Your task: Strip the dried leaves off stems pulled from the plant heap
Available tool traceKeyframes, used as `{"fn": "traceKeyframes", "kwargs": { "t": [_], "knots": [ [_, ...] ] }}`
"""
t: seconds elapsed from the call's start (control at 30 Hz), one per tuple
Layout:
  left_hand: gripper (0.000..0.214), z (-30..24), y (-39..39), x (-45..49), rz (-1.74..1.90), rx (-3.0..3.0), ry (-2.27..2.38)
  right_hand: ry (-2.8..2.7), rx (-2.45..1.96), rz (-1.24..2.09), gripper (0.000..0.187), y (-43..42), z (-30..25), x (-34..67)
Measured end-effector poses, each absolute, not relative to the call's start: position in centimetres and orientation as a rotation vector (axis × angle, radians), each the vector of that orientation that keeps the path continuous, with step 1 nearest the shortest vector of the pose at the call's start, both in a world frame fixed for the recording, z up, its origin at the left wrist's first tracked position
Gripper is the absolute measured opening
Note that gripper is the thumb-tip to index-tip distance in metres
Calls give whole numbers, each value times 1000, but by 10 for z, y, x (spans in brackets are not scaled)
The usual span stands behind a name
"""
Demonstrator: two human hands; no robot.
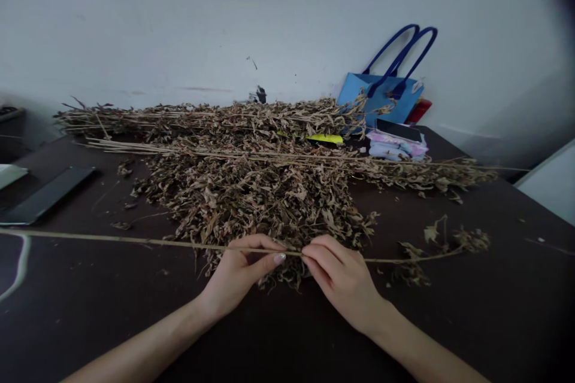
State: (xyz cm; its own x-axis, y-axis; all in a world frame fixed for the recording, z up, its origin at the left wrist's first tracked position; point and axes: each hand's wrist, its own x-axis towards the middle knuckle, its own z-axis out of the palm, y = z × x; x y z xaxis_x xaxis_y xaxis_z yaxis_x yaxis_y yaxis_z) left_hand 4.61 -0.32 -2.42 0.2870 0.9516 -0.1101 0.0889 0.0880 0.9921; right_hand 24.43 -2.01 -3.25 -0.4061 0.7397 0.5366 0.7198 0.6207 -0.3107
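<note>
A long dry plant stem point(112, 240) lies level across the dark table point(90, 311) in front of me. My left hand point(245, 269) pinches the stem near its middle. My right hand point(339, 272) pinches it just to the right, fingertips almost touching the left hand's. Left of my hands the stem is bare; right of them it still carries dried leaves point(453, 242). Right behind my hands sits a heap of loose dried leaves point(260, 197).
Bundles of dried leafy stems point(215, 116) lie along the back by the white wall. A blue handled bag point(381, 96), a phone on folded cloth point(398, 137) and a yellow item point(326, 138) sit at the back right. A dark flat device point(45, 194) lies at the left.
</note>
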Motion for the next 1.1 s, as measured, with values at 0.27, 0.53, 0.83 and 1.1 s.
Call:
{"fn": "traceKeyframes", "kwargs": {
  "t": [0.27, 0.53, 0.83, 1.1],
  "knots": [
    [20, -23, -3, 43, 816, 1456, 1078, -2191, -1158, 102, 15, -20, -30, 244],
    [23, -19, 0, 45, 822, 1508, 1048, -2171, -1174, 100, 15, -17, -30, 247],
    [24, -23, 0, 43, 805, 1248, 1046, -2104, -1237, -20, 12, -9, -28, 258],
    [21, -19, 4, 42, 888, 1108, 1051, -2111, -1210, -16, 12, -12, -27, 252]
  ]
}}
